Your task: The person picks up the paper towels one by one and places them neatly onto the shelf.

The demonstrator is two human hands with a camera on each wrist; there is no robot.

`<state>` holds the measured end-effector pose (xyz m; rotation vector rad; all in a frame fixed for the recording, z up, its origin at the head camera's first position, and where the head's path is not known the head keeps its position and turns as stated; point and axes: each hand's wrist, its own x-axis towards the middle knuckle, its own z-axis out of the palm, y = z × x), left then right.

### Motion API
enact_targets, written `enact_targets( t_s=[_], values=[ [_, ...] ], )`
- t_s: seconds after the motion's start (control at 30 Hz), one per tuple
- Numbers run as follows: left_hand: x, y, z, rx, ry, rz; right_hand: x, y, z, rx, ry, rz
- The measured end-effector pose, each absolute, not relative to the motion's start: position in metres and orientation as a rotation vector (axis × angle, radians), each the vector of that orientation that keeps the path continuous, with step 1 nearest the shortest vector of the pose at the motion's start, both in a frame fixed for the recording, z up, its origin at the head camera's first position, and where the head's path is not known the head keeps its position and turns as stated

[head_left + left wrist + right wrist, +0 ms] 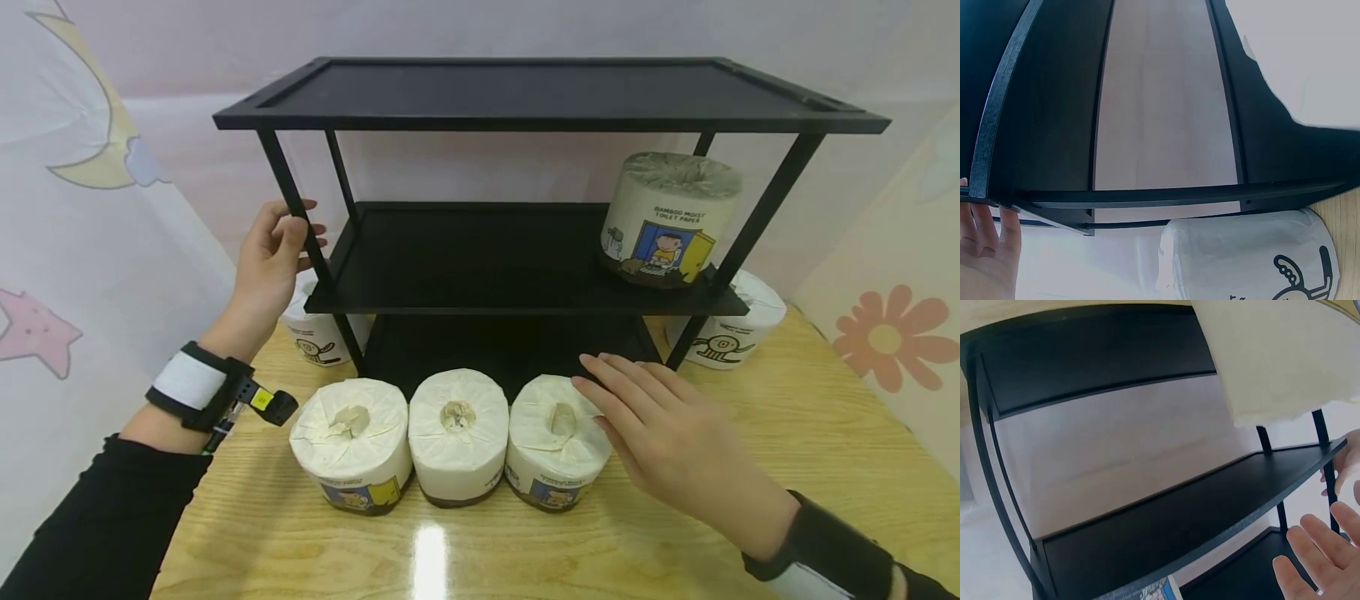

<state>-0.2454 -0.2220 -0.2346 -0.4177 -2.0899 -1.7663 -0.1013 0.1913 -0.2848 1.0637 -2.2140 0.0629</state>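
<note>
A black three-tier shelf rack [480, 258] stands on the table. My left hand [270, 250] grips its front left post, fingers passing behind and showing on the inner side; the left wrist view shows these fingers [1007, 234] at the frame. Three wrapped toilet paper rolls line up before the rack: a left roll [352, 450], a middle roll [458, 437] and a right roll [557, 442]. Beside the right roll is my right hand [675, 433], fingers extended, holding nothing; whether it touches the roll I cannot tell. Another toilet roll [667, 221] stands upright on the middle shelf's right end.
Partly behind the rack's posts, one roll [318, 337] stands at the left and another [738, 325] at the right. The wooden table [315, 550] spans the foreground. Pale patterned walls [885, 250] enclose the back and sides.
</note>
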Motion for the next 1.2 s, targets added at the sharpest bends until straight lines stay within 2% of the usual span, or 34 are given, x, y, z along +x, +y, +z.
enact_targets(
  t_s=[1.2],
  values=[
    [-0.247,-0.223,-0.236,-0.437,-2.071,-1.805,-0.089,0.174,-0.328,1.135,-2.353,0.170]
  ],
)
